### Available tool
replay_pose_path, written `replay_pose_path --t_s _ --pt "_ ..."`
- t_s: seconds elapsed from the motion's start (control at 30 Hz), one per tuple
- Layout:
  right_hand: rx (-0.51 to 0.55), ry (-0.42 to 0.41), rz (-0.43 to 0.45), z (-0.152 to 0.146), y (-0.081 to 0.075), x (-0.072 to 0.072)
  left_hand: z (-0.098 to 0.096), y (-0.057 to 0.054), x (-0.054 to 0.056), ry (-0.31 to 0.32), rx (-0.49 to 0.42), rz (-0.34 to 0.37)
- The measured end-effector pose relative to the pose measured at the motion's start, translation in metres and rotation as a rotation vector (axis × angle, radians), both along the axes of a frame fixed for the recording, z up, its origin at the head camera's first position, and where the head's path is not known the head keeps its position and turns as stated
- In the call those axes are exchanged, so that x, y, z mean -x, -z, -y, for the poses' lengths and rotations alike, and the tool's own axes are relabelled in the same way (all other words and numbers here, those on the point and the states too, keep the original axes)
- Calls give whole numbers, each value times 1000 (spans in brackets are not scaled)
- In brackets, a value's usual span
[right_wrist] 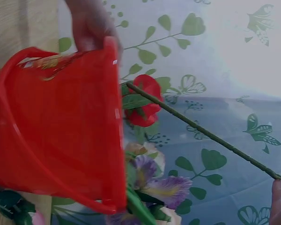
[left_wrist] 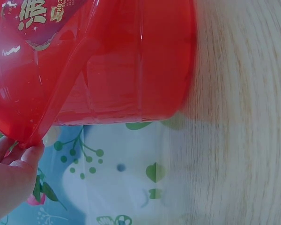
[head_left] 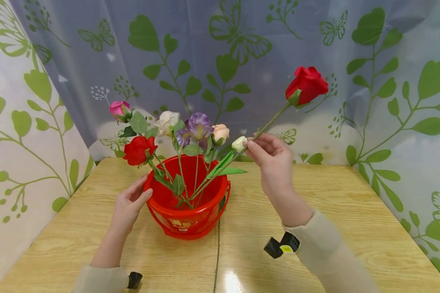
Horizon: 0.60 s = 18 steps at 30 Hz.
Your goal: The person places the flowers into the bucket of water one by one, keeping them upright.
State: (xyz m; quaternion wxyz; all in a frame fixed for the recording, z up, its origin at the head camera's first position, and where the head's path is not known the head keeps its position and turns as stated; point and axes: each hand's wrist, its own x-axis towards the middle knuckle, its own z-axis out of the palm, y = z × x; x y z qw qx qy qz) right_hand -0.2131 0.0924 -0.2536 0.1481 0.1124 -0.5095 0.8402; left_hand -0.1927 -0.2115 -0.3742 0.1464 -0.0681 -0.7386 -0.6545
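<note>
In the head view, my right hand (head_left: 276,162) pinches the green stem of a large red rose (head_left: 307,86), tilted up to the right. Its stem (right_wrist: 206,133) slants down over the red bucket (head_left: 185,224); the right wrist view shows the cut end above the rim. My left hand (head_left: 126,207) grips the bucket's left rim, thumb on the near side. Standing in the bucket are another red rose (head_left: 139,150), a pink rose (head_left: 119,110), a white flower (head_left: 167,123), a purple iris (head_left: 198,128), a peach rose (head_left: 221,133) and a white tulip (head_left: 239,143) beside my right fingertips.
The bucket stands on a light wooden table (head_left: 315,195) with a seam running toward me. A patterned curtain (head_left: 190,49) hangs behind and at both sides. In the right wrist view, dark green leaves (right_wrist: 11,206) with some pink lie beyond the bucket, partly hidden.
</note>
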Motion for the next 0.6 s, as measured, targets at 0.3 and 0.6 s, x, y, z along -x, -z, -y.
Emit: replay_pose_path --t_s 0.3,0.6 --pt "-209 -4 -3 14 28 5 -1 -1 -1 -6 2 -2" --pt "-425 13 -55 23 46 9 -1 0 0 1 -3 -10"
